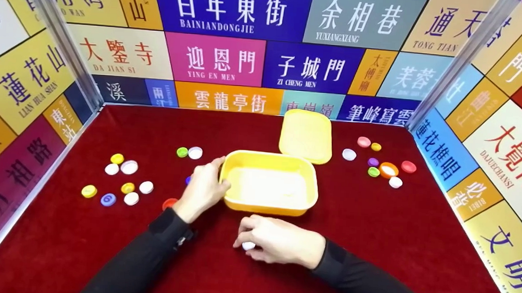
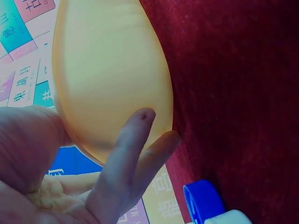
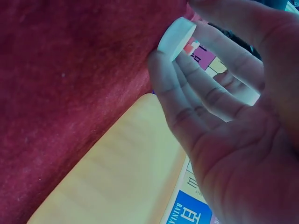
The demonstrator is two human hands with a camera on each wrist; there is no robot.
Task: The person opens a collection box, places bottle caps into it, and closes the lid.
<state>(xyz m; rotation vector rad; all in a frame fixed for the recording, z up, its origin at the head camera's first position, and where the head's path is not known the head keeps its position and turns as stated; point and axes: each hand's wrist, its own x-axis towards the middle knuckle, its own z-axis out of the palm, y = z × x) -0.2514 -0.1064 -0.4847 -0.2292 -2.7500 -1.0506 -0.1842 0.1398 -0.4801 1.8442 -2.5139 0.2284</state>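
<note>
An open yellow box (image 1: 244,205) with a pale, empty inside stands mid-table on red cloth; its lid (image 1: 305,135) lies behind it. My left hand (image 1: 214,180) rests against the box's left wall, and in the left wrist view its fingers (image 2: 133,144) lie straight on the yellow box (image 2: 107,74). In front of the box, my right hand (image 1: 249,242) pinches a white bottle cap (image 1: 248,246) on the cloth. The right wrist view shows that white cap (image 3: 176,36) held between thumb and fingertips (image 3: 163,79), with the box wall (image 3: 126,172) below.
Several loose caps lie to the left (image 1: 128,167) and several to the right (image 1: 388,169). A green cap (image 1: 182,151) and a white cap (image 1: 195,152) sit behind my left hand, a red cap (image 1: 168,203) and a blue cap (image 2: 203,200) beside it. Printed walls (image 1: 30,121) enclose three sides.
</note>
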